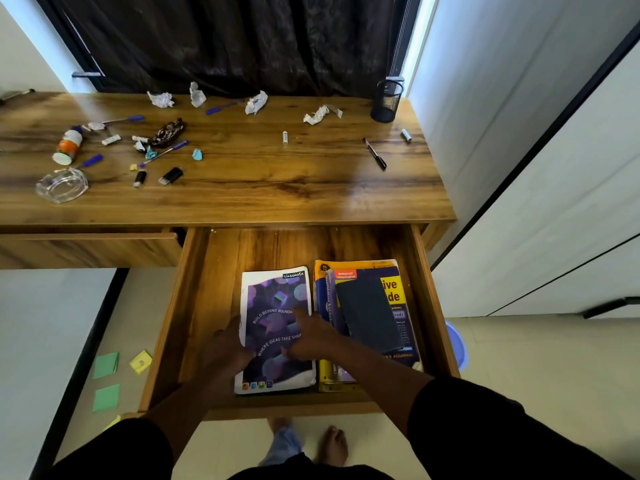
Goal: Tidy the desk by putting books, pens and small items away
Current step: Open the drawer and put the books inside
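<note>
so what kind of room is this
Probably a study corner at home: a wooden desk strewn with pens, its open drawer holding a notebook, and a dark curtain behind.

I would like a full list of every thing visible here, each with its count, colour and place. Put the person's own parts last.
notebook: 1, purple and white, open drawer, left
textbook: 1, yellow and purple, drawer, right
dark booklet: 1, dark blue, on the textbook
drawer: 1, wood, pulled open
pen holder: 1, black mesh, desk back right
blue pens: about 4, desk left
black pen: 1, desk right
crumpled papers: 4, white, desk back
bottle: 1, white and orange, lying far left
glass ashtray: 1, clear, front left
sticky notes: several, green and yellow, floor
left hand: holds notebook's left edge
right hand: rests on notebook
</note>
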